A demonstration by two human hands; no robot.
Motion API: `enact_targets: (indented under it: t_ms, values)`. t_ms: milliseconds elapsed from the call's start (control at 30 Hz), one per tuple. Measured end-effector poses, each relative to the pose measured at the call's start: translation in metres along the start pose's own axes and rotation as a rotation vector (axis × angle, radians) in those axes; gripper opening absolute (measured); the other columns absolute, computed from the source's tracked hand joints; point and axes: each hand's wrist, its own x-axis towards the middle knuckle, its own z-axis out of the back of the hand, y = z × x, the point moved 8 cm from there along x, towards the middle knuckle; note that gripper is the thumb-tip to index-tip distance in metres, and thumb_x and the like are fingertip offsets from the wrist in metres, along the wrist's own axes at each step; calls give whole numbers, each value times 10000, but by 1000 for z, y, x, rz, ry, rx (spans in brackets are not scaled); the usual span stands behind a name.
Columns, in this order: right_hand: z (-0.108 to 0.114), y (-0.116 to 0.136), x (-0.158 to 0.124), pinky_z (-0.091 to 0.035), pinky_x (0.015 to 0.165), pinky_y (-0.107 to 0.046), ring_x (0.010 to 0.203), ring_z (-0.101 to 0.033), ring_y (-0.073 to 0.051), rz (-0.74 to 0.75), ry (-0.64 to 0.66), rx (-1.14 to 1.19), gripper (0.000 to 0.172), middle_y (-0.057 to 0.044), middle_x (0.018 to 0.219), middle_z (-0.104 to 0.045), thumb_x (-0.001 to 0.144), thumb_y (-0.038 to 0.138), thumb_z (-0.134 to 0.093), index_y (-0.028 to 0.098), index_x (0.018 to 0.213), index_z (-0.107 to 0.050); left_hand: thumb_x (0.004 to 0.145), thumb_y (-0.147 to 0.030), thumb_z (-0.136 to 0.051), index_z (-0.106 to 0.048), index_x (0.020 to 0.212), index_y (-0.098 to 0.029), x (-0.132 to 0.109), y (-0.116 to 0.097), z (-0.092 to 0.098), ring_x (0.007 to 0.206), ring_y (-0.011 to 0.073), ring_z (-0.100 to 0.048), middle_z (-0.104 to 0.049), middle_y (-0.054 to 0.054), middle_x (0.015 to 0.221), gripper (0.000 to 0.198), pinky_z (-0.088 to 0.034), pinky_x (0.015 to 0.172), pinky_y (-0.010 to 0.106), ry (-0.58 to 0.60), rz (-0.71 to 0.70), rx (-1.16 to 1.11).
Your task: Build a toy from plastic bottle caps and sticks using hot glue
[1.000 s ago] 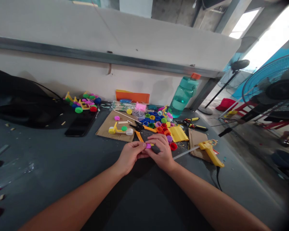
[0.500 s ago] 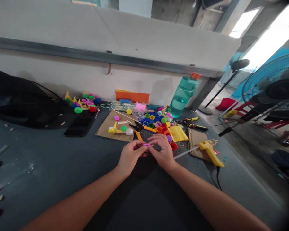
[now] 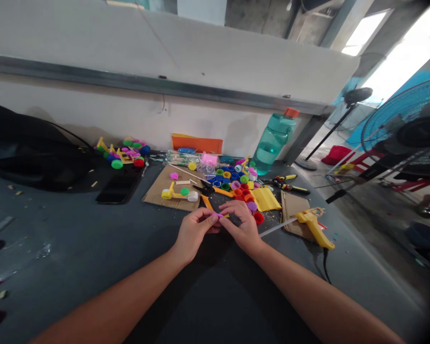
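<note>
1. Both hands meet just below frame centre, low over the tabletop (image 3: 75,248). The left hand (image 3: 194,232) is pinched narrow, with thumb and forefinger closed on a small purple cap (image 3: 218,215).
2. The right hand (image 3: 244,225) is curled, its fingertips closed on the same cap from the right. The cap sits between the two hands, just off the tabletop.
3. Cap look: small, round, purple-pink plastic, seen near edge-on and mostly covered by fingers. A yellow sliver shows just right of it. It may be a stick through the cap, but I can't tell at this size.
4. Done, judging from the layout: a cluster of built pieces (image 3: 123,154), made of coloured caps on yellow frames, sits left of centre against the wall and looks finished.
5. Part done: one yellow frame (image 3: 179,194) lies on the cardboard (image 3: 157,193) just above the left hand. It has a white cap on one end and a yellow one on the other, and a loose green cap beside it.
6. Left: a pile (image 3: 232,180) of loose caps in blue, red, green and orange sits above the hands, untouched. The held cap is not joined to any frame, as far as the view shows.
7. Nearby:
   - A red cap (image 3: 258,218) is just beside the right hand.
   - The glue gun (image 3: 313,227) is to the right, nozzle pointing towards the hands and cord trailing down.
   - The pliers (image 3: 288,186) and the bottle (image 3: 272,143) are upper right of the pile.
   - The phone (image 3: 120,186) lies flat, left of the cardboard.
</note>
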Motion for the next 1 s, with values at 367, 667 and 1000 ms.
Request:
enact_targets:
  t_ms: [367,667,1000]
  values:
    - [4,0,0,-437,870,-401,959,-563,-209,36,-37,-120,70,-42,951,-636,775,230,-643,249,838,-666,733,-321,-676,-622,880,-136,2,-1,2,705,139,-630,-655,35,778,242,-545,647,279,-31,25,-108]
    - [-4,-3,0,-437,878,-404,985,-545,-220,32,38,-127,166,-57,1003,-619,749,262,-669,253,914,-667,713,-279,-692,-638,891,-138,2,0,-1,737,136,-614,-657,44,829,233,-543,668,279,-13,31,-44]
    - [-7,2,-3,-434,888,-419,1003,-530,-229,85,67,-126,190,-44,1014,-621,739,206,-663,270,918,-671,692,-310,-713,-664,796,-124,2,5,-7,681,118,-603,-642,23,726,219,-524,682,273,109,159,-61]
